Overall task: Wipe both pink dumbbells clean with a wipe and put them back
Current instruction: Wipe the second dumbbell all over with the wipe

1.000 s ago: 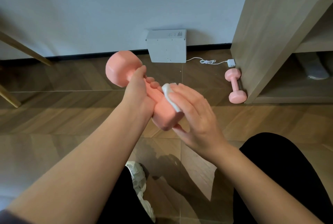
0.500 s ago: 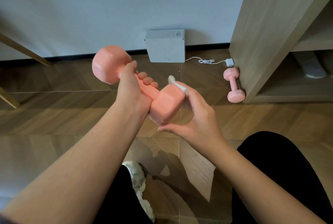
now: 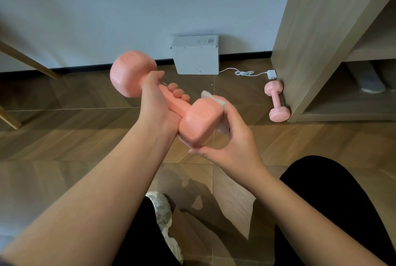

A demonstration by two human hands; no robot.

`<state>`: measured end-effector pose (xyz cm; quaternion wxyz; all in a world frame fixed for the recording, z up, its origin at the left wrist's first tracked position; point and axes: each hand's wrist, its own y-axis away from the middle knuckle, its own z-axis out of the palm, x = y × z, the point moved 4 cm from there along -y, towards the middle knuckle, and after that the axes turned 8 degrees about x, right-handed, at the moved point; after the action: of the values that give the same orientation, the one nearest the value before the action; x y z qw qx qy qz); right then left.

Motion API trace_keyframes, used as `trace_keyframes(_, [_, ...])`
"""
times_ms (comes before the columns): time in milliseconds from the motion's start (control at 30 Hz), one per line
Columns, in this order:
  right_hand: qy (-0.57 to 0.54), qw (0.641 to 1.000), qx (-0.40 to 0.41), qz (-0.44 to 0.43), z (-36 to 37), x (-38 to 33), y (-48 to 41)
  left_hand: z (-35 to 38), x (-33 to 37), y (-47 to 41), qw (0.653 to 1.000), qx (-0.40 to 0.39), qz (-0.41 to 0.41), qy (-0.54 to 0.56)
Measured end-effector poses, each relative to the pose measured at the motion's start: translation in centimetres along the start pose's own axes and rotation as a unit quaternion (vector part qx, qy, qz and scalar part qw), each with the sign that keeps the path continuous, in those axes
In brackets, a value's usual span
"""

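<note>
My left hand (image 3: 157, 105) grips the handle of a pink dumbbell (image 3: 199, 124) held in the air, one head pointing up left, the other toward me. Against the right side of that near head my right hand (image 3: 232, 140) presses a white wipe (image 3: 216, 99), the fingers curled around the head and the thumb under it. A second pink dumbbell (image 3: 276, 101) lies on the wooden floor, touching the foot of the wooden shelf unit (image 3: 304, 51).
A white box (image 3: 196, 57) stands against the wall, with a white cable and plug (image 3: 271, 74) beside it. Wooden furniture legs (image 3: 27, 60) are at the left. My dark-clad knees and a white shoe (image 3: 164, 214) are below.
My right hand with the wipe has slid from the top of the near head round to its right side and underside. The dumbbell has turned and shifted slightly left.
</note>
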<state>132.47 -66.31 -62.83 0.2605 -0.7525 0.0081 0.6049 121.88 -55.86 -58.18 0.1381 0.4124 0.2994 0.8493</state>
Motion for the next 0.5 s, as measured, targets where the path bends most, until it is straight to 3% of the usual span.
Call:
trace_keyframes(133, [0.135,0.965,0.004,-0.226,-0.2,-1.3,0.1,-0.3,-0.4,0.0,0.998,0.044,-0.025,-0.026])
trace_keyframes(233, [0.224,0.924,0.009,-0.310,0.3,-1.1,0.8,-0.6,-0.7,-0.3,0.997,0.055,-0.039,-0.024])
trace_keyframes(300, [0.235,0.924,0.011,-0.300,0.5,-0.9,0.9,-0.5,-0.5,-0.5,0.998,0.049,-0.032,-0.023])
trace_keyframes(433, [0.198,0.966,0.015,-0.168,0.2,-0.2,0.2,-0.3,-0.4,-0.7,0.998,0.035,-0.016,-0.043])
trace_keyframes(500, [0.202,0.968,0.015,-0.148,0.3,-0.2,0.2,-0.3,-0.6,-0.8,0.998,0.032,-0.014,-0.045])
